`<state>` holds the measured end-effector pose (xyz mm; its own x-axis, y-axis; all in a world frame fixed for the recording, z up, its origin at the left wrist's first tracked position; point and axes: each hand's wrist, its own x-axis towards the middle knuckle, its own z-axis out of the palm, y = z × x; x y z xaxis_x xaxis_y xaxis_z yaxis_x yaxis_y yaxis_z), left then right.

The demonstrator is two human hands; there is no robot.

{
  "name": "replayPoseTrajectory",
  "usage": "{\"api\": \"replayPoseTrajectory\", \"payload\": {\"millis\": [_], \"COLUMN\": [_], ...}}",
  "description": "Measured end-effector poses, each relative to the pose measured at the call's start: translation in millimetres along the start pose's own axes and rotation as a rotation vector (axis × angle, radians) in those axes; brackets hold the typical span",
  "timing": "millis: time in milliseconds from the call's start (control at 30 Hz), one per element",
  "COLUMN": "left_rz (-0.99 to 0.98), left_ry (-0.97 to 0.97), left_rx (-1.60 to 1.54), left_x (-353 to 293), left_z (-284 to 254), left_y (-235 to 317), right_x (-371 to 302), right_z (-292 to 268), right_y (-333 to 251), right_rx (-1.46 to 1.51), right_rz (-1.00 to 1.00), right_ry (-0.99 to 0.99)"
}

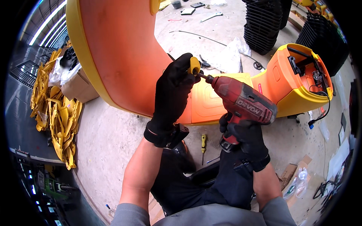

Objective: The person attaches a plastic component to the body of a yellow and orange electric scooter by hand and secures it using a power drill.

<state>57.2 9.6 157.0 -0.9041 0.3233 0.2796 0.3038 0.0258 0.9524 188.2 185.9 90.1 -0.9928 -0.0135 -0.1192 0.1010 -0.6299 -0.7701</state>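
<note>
Gloved in black, my left hand [173, 81] is closed round a small yellow part [194, 65] with rounded edges. My right hand [247, 137] grips the handle of a red and black cordless power driver [243, 100], its bit pointing left. The bit's tip meets the yellow part or stands right beside it; my left fingers partly hide the spot. Behind both hands lies a large orange and yellow moulded body [120, 52], with a tall curved panel at the left, a flat middle [209, 101] and a raised, open-topped end [301, 81] at the right with wires inside.
A yellow-handled screwdriver [204, 143] lies on the floor by my feet. Yellow parts are heaped [62, 124] beside a cardboard box [79, 86] at the left. Black stacked trays [264, 26] stand far right. A wrench [211, 16] and a cable [196, 34] lie beyond the body.
</note>
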Motion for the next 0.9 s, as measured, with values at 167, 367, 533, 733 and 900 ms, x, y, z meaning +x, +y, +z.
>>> {"api": "replayPoseTrajectory", "payload": {"millis": [167, 367, 533, 733, 900], "left_rz": [-0.008, -0.007, -0.026, -0.019, 0.005], "left_ry": [-0.001, -0.009, 0.008, -0.012, -0.038], "left_rx": [0.087, 0.122, 0.083, 0.131, 0.188], "left_x": [0, -1, -3, -1, -3], "left_z": [-2, -2, -5, -3, -9], "left_y": [-2, -1, 0, 3, 2], "right_x": [3, 2, 1, 2, -2], "right_z": [-2, -1, 1, -1, 2], "right_y": [2, 2, -4, -10, -27], "right_rx": [-0.012, -0.048, -0.377, -0.596, -0.508], "right_rz": [-0.011, -0.036, 0.014, -0.315, -0.198], "right_ry": [0.001, 0.03, 0.109, 0.079, 0.032]}}
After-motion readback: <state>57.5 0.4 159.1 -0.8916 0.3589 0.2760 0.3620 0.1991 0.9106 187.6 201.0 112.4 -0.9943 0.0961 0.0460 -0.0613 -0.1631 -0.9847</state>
